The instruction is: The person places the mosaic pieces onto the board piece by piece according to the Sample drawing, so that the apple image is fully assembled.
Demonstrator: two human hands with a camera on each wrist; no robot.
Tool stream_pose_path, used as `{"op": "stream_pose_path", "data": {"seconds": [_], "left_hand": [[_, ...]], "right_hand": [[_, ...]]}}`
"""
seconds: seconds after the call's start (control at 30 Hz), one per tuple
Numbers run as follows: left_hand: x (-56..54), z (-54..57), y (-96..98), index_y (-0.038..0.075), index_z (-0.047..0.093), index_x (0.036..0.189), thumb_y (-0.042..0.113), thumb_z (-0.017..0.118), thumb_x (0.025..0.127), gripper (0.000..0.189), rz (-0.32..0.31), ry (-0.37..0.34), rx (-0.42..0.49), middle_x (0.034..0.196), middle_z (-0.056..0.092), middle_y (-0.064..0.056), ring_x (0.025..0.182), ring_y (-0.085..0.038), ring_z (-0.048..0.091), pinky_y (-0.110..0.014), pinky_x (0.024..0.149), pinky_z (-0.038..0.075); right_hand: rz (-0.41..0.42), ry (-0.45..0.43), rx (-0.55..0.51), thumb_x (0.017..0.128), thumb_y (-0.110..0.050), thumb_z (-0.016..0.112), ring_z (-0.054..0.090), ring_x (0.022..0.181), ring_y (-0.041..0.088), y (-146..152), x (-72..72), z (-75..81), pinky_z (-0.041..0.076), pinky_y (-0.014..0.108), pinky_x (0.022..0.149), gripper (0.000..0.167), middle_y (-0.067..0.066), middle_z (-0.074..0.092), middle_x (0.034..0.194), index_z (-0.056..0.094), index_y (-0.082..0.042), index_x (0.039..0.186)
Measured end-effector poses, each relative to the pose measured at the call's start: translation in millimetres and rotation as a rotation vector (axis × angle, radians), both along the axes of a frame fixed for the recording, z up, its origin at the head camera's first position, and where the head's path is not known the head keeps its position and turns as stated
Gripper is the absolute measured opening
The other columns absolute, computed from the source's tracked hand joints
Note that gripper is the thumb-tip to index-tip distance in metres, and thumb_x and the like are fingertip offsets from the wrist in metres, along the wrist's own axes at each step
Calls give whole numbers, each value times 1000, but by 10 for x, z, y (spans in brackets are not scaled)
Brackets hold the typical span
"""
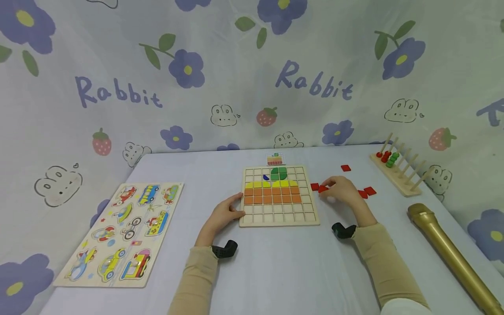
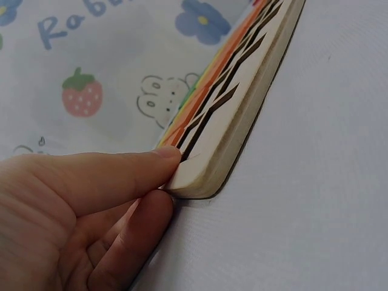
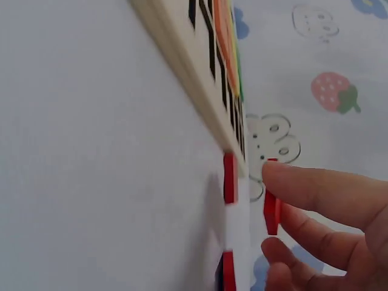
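Observation:
A wooden grid board (image 1: 280,220) lies mid-table, with rows of orange and yellow pieces, green pieces and one blue piece in its squares. My left hand (image 1: 225,214) holds the board at its left edge; in the left wrist view the thumb (image 2: 121,176) lies on the corner and a curled finger is against the side. Just off the board's right side, my right hand (image 1: 341,190) pinches a red square tile (image 3: 272,212) between thumb and fingers, raised above the table. Another red tile (image 1: 315,187) lies between that hand and the board.
More red tiles (image 1: 370,191) lie to the right of the right hand, and one red tile (image 1: 345,168) farther back. A small picture card (image 1: 275,159) stands behind the board. At left is a vehicle puzzle board (image 1: 157,249); at right, a peg rack (image 1: 401,180) with beads and a gold microphone (image 1: 449,253).

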State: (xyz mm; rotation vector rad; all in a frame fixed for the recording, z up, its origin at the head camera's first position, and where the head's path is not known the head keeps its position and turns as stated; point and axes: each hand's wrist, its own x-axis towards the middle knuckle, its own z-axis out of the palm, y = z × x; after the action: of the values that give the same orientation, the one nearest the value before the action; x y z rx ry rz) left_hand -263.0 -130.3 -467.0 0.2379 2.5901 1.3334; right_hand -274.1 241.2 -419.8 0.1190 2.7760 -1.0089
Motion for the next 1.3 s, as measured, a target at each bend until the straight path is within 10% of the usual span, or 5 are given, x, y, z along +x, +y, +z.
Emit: {"op": "stream_pose_path", "data": {"seconds": [0.8, 1.3], "left_hand": [[-2, -39, -28, 15, 45, 138, 17, 69, 81, 62, -13, -1, 8, 63, 52, -1, 58, -12, 45, -27, 58, 37], [4, -7, -17, 15, 45, 138, 11, 64, 82, 59, -11, -11, 43, 62, 54, -3, 58, -12, 50, -25, 59, 39]], "right_hand": [[416, 87, -93, 74, -20, 77, 52, 81, 15, -1719, 117, -60, 43, 30, 72, 26, -3, 63, 91, 69, -15, 99], [476, 189, 25, 72, -18, 79, 50, 74, 12, -1992, 34, -172, 41, 29, 71, 19, -8, 60, 78, 64, -17, 82]]}}
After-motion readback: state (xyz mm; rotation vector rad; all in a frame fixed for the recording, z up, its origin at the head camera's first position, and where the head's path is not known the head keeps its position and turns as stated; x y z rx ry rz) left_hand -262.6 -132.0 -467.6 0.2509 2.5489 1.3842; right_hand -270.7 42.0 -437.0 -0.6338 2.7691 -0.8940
